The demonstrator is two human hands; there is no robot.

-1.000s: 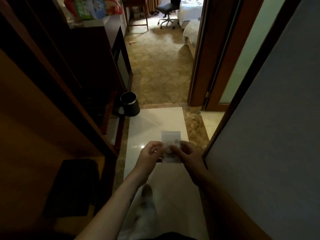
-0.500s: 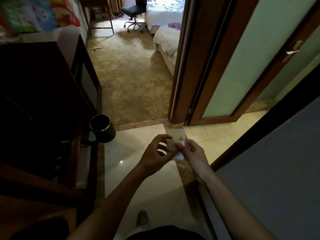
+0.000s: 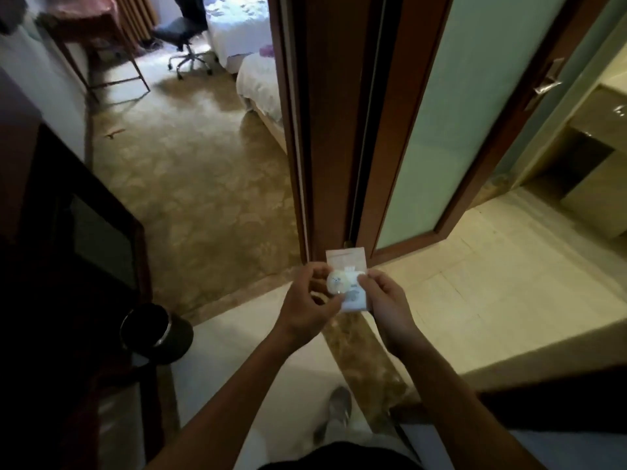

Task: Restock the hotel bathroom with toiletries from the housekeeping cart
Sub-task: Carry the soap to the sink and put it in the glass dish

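Both hands, left (image 3: 305, 307) and right (image 3: 386, 303), pinch toiletry packets (image 3: 349, 266).

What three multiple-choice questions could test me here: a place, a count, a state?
1. Where does the black bin stand? A on the bed; B on the floor by the dark cabinet; C inside the bathroom.
2. How many hands hold the toiletry packets? A none; B one; C two.
3. The frosted-glass door is: A open; B shut; C lying flat.
Answers: B, it stands at the cabinet's foot; C, left hand and right hand both pinch them; A, the bathroom tiles show beside it.
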